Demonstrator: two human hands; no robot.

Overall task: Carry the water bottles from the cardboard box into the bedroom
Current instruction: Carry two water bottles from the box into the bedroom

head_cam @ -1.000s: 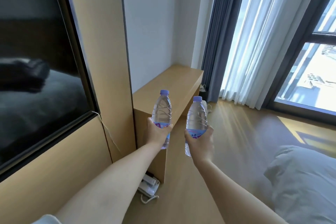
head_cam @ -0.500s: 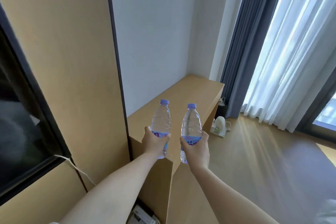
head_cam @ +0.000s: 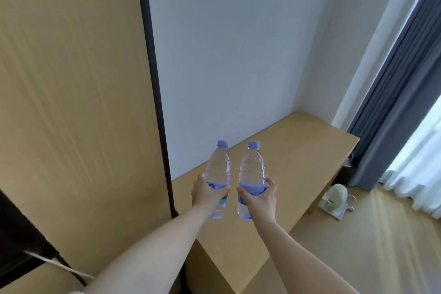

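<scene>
Gripping left water bottle (head_cam: 218, 169), left hand (head_cam: 207, 192) wraps label band; right hand (head_cam: 259, 197) grips right water bottle (head_cam: 252, 174). Both upright, side by side, apart, above wooden table (head_cam: 298, 150). White appliance (head_cam: 336, 200) on floor, 3 o'clock of bottles.
</scene>
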